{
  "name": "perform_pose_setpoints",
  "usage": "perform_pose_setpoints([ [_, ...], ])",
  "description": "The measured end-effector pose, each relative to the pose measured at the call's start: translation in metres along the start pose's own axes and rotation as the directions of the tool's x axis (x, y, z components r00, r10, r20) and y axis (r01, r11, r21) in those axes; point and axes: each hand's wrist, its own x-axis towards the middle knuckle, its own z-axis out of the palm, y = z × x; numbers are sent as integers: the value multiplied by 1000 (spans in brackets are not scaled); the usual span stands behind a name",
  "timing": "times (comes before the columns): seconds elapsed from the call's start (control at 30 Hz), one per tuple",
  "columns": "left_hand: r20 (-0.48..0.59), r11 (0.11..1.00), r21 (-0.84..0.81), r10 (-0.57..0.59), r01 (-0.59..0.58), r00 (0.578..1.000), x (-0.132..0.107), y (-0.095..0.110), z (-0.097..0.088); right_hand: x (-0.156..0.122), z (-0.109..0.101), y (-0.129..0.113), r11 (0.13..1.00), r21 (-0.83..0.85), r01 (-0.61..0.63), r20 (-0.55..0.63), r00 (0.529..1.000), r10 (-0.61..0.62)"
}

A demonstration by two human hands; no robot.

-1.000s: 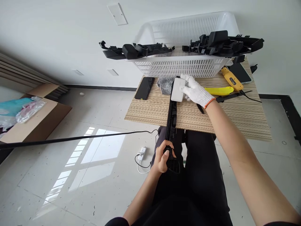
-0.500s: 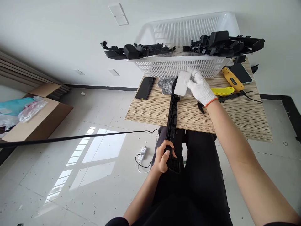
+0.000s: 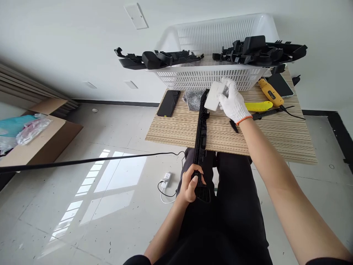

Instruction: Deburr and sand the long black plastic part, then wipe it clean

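Observation:
My bare left hand [image 3: 191, 183] is wrapped round the near end of a long black plastic trim piece [image 3: 200, 138]. The piece runs from my lap over the table edge, and its far end lies near the basket. In a white knit glove, my right hand [image 3: 232, 100] pinches a white flat rectangular pad [image 3: 214, 95] between thumb and fingers. The pad is tilted over the far end of the trim piece; whether they touch I cannot tell. Beside that end lies a grey speckled block [image 3: 193, 100].
A white plastic basket [image 3: 204, 78] stands at the back, with black plastic parts [image 3: 165, 59] across its rim. On the wood-grain table [image 3: 171, 130] are a black phone [image 3: 168, 103], a yellow-handled cutter [image 3: 259, 106] and a yellow corded tool [image 3: 271, 94]. A power strip [image 3: 166, 179] lies on the floor.
The white pad has turned slightly in my right hand's grip. My left hand keeps its hold on the trim piece. The whole view has shifted a little.

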Motion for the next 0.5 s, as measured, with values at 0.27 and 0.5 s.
perform_pose_setpoints([
  [0.27, -5, 1000, 11, 4, -4, 1000, 2, 1, 0, 0, -1, -9, 993, 43, -109, 31, 994, 108],
  [0.5, -3, 1000, 9, 18, -18, 1000, 1, 3, 0, 0, -1, -8, 991, 72, -110, 187, 978, 95],
])
